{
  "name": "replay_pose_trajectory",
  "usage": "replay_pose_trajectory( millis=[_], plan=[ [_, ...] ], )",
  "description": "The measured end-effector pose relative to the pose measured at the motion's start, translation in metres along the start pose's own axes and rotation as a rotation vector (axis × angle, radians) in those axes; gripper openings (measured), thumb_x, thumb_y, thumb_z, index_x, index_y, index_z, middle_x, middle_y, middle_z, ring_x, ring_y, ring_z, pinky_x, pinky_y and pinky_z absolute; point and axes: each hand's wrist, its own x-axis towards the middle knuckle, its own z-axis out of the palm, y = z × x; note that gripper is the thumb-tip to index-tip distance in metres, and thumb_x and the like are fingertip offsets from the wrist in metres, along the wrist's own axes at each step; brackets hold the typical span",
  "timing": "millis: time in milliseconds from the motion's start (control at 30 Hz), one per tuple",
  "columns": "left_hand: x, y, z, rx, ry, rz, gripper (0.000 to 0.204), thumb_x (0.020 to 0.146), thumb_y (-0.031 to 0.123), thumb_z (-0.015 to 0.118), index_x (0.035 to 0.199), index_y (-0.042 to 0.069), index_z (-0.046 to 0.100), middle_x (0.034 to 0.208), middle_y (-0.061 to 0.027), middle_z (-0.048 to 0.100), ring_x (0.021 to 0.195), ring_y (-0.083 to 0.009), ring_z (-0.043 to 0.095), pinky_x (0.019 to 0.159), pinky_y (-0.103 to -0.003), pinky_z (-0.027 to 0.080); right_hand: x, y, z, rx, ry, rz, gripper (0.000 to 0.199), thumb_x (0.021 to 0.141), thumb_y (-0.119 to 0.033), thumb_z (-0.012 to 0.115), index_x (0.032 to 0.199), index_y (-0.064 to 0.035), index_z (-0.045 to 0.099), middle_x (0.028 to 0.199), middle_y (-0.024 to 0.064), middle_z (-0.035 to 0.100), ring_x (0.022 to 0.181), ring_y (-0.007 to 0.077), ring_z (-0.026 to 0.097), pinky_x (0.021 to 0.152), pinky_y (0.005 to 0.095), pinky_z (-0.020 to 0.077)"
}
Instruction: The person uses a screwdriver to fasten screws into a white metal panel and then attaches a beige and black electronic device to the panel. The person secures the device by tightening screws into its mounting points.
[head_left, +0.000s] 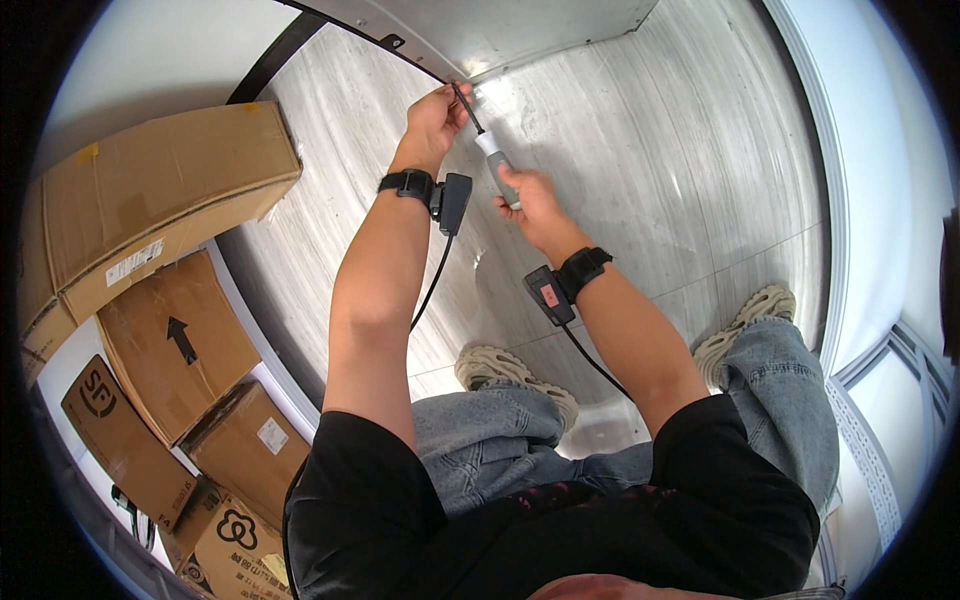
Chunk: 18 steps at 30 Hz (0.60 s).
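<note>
Right hand grips screwdriver, seemingly

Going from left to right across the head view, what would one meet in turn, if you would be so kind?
Stacked cardboard boxes → left hand pinching the screwdriver's shaft → screwdriver with a grey handle → right hand on that handle → light-coloured shoe on the person's right foot.
</note>
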Motion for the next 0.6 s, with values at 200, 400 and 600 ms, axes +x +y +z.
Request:
replay_pose_trajectory(
  millis=[200, 400, 600],
  plan=[
    [-0.003, 0.002, 0.007, 0.014, -0.011, -0.008, 0.02, 0.095, 0.008, 0.039, 0.104, 0.005, 0.056, 0.091, -0.0043, 0.067, 0.071, -0.0111, 0.06, 0.057, -0.023, 0.047, 0.008, 0.008, -0.001, 0.0, 0.016, -0.065, 0.043, 0.095, -0.042, 0.042, 0.104, -0.0011, 0.051, 0.082, 0.0131, 0.062, 0.064, 0.0198, 0.061, 0.055, 0.0302, 0.0493],
    [-0.002, 0.001, -0.004, 0.024, 0.005, -0.011, 0.02, 0.097, 0.013, 0.039, 0.107, 0.006, 0.055, 0.098, -0.0036, 0.065, 0.078, -0.0133, 0.059, 0.066, -0.025, 0.047, -0.018, -0.015, 0.01, 0.164, -0.009, 0.103, 0.046, 0.095, -0.043, 0.042, 0.106, 0.0011, 0.05, 0.082, 0.0135, 0.062, 0.065, 0.0209, 0.062, 0.056, 0.032, 0.0491],
    [-0.003, 0.001, 0.003, 0.046, 0.002, -0.017, 0.02, 0.097, 0.013, 0.039, 0.107, 0.006, 0.055, 0.097, -0.0036, 0.066, 0.077, -0.0134, 0.059, 0.067, -0.025, 0.047, -0.005, -0.003, 0.001, 0.076, -0.013, 0.044, 0.042, 0.095, -0.04, 0.043, 0.104, 0.0004, 0.051, 0.084, 0.0135, 0.063, 0.065, 0.0194, 0.061, 0.057, 0.0312, 0.0485]
  ],
)
